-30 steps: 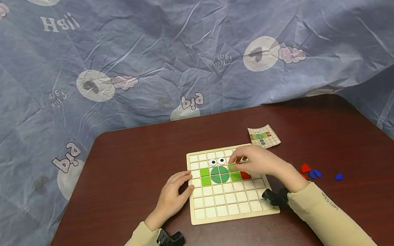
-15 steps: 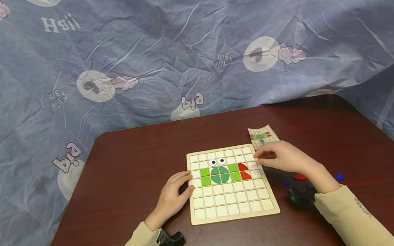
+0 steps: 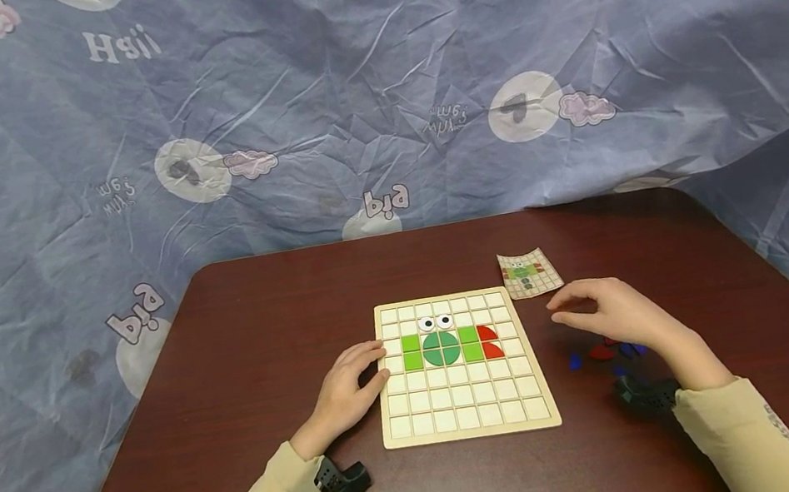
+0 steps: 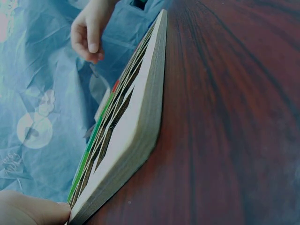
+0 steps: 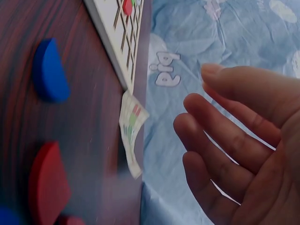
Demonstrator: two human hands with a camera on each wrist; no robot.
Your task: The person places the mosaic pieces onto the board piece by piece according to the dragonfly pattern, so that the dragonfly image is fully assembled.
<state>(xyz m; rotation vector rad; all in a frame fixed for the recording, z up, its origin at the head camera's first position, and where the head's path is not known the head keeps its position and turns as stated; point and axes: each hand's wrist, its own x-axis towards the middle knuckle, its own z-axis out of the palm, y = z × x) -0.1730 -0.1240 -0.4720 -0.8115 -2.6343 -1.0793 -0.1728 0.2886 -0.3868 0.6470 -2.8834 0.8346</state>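
Observation:
A pale wooden grid board (image 3: pixel 464 418) lies on the table, bearing light green squares, a dark green circle (image 3: pixel 442 349) made of quarters, two eye pieces (image 3: pixel 436 322) and two red quarter pieces (image 3: pixel 489 342). My left hand (image 3: pixel 343 392) rests at the board's left edge, fingertips on the rim; its thumb touches a board corner in the left wrist view. To the right of the board, my right hand (image 3: pixel 616 311) hovers with loosely bent fingers and nothing between them. Below it lie loose red pieces (image 5: pixel 49 185) and blue pieces (image 5: pixel 49 71).
A paper pattern card (image 3: pixel 530 274) with a printed figure on a grid lies behind the board's right corner, slightly curled. The dark red-brown table (image 3: pixel 283 312) ends at the back against a blue-grey printed cloth (image 3: pixel 317 122).
My right hand has moved off the board to the right, uncovering the upper green square and red quarter and passing over the loose pieces. The left hand and board have stayed in place.

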